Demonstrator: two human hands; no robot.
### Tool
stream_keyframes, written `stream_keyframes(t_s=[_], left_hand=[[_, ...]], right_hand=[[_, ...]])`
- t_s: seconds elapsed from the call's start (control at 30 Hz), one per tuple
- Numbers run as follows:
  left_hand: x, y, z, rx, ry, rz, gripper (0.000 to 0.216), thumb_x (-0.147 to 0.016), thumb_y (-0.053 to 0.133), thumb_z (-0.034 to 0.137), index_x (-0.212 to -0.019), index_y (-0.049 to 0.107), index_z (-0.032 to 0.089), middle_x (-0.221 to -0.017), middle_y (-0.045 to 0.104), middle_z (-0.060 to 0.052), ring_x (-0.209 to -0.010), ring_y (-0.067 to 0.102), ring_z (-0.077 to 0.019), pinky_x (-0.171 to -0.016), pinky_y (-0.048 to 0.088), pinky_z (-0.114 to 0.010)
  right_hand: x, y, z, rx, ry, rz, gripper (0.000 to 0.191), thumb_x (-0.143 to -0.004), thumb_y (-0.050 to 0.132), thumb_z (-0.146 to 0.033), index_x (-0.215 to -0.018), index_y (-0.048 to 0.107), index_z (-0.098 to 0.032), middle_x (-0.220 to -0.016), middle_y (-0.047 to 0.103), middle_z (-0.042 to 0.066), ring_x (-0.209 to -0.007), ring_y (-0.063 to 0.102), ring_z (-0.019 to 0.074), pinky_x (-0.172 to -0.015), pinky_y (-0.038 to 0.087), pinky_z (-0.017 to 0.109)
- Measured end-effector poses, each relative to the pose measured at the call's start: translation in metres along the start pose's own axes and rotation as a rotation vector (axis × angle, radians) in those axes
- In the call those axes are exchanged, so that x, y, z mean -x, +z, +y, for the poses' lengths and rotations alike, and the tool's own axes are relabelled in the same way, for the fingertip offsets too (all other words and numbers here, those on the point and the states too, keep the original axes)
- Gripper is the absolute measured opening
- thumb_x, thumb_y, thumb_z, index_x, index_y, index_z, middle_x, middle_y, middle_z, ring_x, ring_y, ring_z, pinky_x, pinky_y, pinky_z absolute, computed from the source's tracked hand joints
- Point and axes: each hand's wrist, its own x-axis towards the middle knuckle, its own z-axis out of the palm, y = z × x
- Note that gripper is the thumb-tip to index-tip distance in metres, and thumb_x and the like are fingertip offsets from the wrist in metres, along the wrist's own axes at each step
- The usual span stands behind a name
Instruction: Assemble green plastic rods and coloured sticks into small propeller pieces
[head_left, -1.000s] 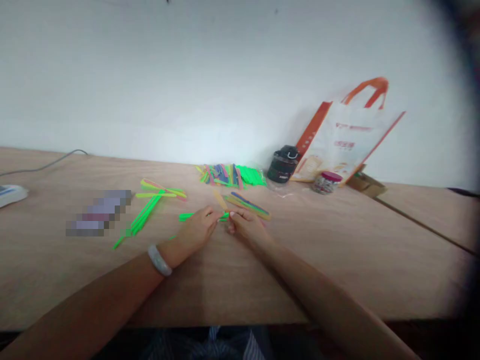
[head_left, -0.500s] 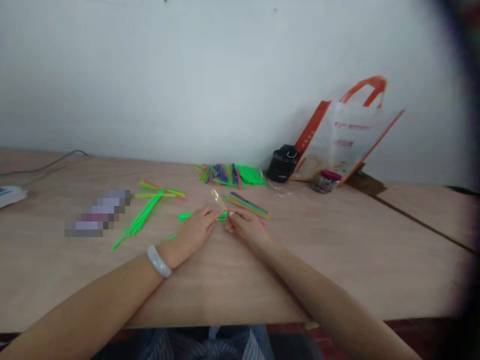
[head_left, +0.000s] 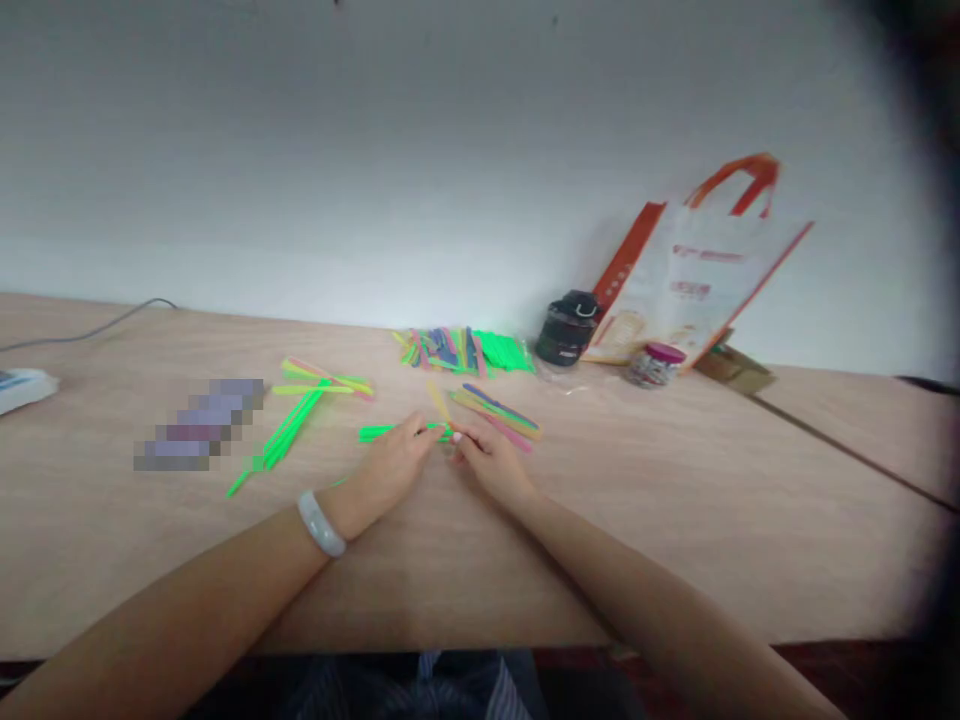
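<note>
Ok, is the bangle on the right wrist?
No, the pale bangle sits on the left arm, and the right arm shows no bangle.

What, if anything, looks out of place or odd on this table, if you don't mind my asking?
The oddest thing is a pixelated patch on the wooden table, left of the loose green sticks, which hides whatever lies there. The white tote bag also looks askew, tilted against the wall.
</note>
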Motion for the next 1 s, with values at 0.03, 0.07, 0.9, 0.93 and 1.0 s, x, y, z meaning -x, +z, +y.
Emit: stream_keyframes(t_s=[0.03,0.07,0.9,0.93,1.0], left_hand=[[0.0,0.0,0.0,-0.009,-0.006,0.0,0.033,-0.095,0.035,0.018,-0.12,0.056,0.02,-0.095,0.055,-0.005,-0.08,0.056,-0.015,-0.071,0.048,-0.026],[0.0,0.001,0.001,-0.015,-0.007,-0.001,0.033,-0.095,0.035,0.018,-0.119,0.057,0.02,-0.095,0.055,-0.005,-0.08,0.055,-0.0149,-0.07,0.047,-0.025],[0.003,-0.066,-0.089,-0.273,-0.541,0.188,0.034,-0.091,0.035,0.021,-0.115,0.06,0.014,-0.102,0.058,-0.011,-0.092,0.06,-0.0235,-0.079,0.048,-0.034],[0.005,-0.065,-0.098,-0.288,-0.578,0.154,0.035,-0.091,0.035,0.022,-0.114,0.06,0.014,-0.103,0.059,-0.012,-0.092,0.06,-0.0241,-0.079,0.048,-0.034],[0.009,-0.062,-0.112,-0.308,-0.63,0.091,0.035,-0.09,0.035,0.023,-0.112,0.061,0.013,-0.104,0.06,-0.014,-0.093,0.061,-0.0261,-0.079,0.048,-0.036]], right_hand=[[0.0,0.001,0.0,0.022,-0.019,0.004,0.028,-0.085,0.044,-0.027,-0.094,0.07,-0.019,-0.073,0.065,0.003,-0.066,0.058,0.0164,-0.061,0.046,0.028],[0.001,0.001,0.001,0.042,-0.037,0.009,0.027,-0.085,0.044,-0.026,-0.092,0.07,-0.019,-0.074,0.065,0.003,-0.067,0.058,0.0169,-0.063,0.047,0.028],[-0.004,-0.005,0.004,0.199,-0.102,0.114,0.037,-0.086,0.048,-0.033,-0.114,0.064,-0.017,-0.106,0.067,0.009,-0.093,0.061,0.0205,-0.083,0.049,0.035],[-0.004,-0.004,0.004,0.204,-0.11,0.108,0.036,-0.086,0.048,-0.033,-0.113,0.065,-0.017,-0.107,0.067,0.01,-0.093,0.061,0.0206,-0.083,0.048,0.035],[-0.005,-0.005,0.003,0.216,-0.128,0.105,0.034,-0.086,0.048,-0.033,-0.111,0.066,-0.018,-0.106,0.067,0.009,-0.093,0.061,0.0207,-0.084,0.048,0.035]])
